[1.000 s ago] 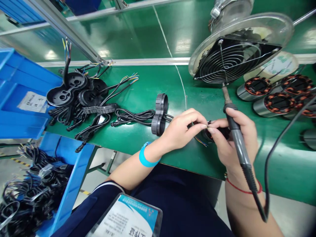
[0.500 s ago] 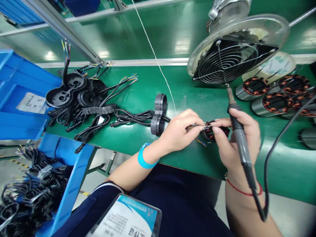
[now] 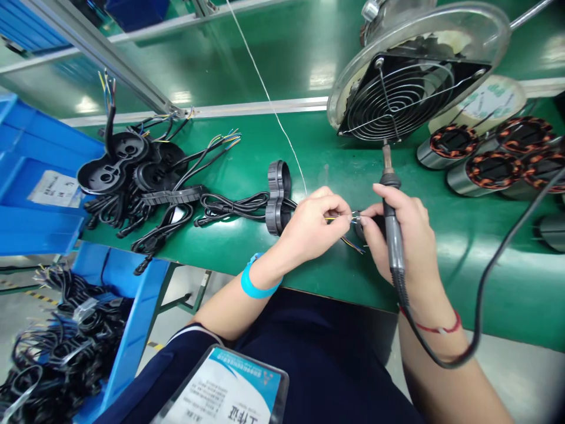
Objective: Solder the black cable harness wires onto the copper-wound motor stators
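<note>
My left hand point(image 3: 315, 227) is closed, pinching thin coloured wires point(image 3: 353, 244) between thumb and forefinger. Some of their ends fan out below the fingertips. In my right hand point(image 3: 410, 247) lies a soldering iron point(image 3: 392, 232), its tip pointing away from me toward the fan. The thumb and fingertips of that hand also pinch at fine wire ends, meeting those of the left. Beneath the fingers sits a dark round part point(image 3: 359, 232), mostly hidden by my right hand. A black double-ring housing point(image 3: 277, 206) stands just left of my left hand.
A fan point(image 3: 391, 112) with a wire guard stands at the back. Several copper-wound stators point(image 3: 492, 174) are at right. Black cables and caps point(image 3: 123, 159) pile up at left, near blue bins point(image 3: 30, 159). A thin pale strand point(image 3: 265, 88) hangs down toward my left hand.
My right hand has moved left with the soldering iron, which stands more upright. The dark round part is now more covered. The view has shifted slightly.
</note>
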A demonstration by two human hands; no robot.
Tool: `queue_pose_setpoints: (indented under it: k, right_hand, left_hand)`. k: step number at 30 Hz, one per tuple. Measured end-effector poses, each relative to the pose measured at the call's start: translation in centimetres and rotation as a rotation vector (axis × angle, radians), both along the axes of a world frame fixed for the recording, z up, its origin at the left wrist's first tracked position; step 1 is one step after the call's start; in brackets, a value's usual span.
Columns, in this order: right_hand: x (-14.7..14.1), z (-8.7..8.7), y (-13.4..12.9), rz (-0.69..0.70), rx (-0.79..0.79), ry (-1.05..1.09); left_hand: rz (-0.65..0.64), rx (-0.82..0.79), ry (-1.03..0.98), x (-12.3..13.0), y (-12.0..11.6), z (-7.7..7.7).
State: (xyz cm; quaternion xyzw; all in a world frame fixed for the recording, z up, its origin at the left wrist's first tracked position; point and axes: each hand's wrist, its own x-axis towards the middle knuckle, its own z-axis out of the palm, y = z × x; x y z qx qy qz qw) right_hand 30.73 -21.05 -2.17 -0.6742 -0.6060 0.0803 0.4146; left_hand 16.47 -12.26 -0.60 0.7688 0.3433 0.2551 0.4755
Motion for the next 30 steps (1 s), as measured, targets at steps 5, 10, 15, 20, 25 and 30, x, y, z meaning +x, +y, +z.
queue_pose_setpoints:
  k: [5,10,15,20,25,30]
  right_hand:
    - [-0.5,0.0,-2.0,-0.192,0.199,0.202]
    - [-0.4,-1.2,-4.3,-0.282,0.487,0.189]
    - [-0.1,-2.9,-5.6,-0.171,0.597,0.167]
    - [-0.3,-3.2,-5.8,-0.130,0.566,0.171]
    - [-0.5,-2.8,-5.9,-0.145,0.525,0.158]
    - [-0.8,-2.1,-6.6,-0.187,0.381,0.157]
  left_hand:
    - [0.024,0.007,-0.009,0.2,-0.3,-0.1]
    - [0.026,0.030,-0.003,0.3,-0.4,-0.4]
    - [0.031,0.061,-0.013,0.2,-0.6,-0.5]
    - [0.027,0.075,-0.031,0.2,-0.6,-0.7]
    - [0.031,0.091,-0.026,0.2,-0.6,-0.8]
    - [0.038,0.084,0.001,0.3,-0.7,-0.6]
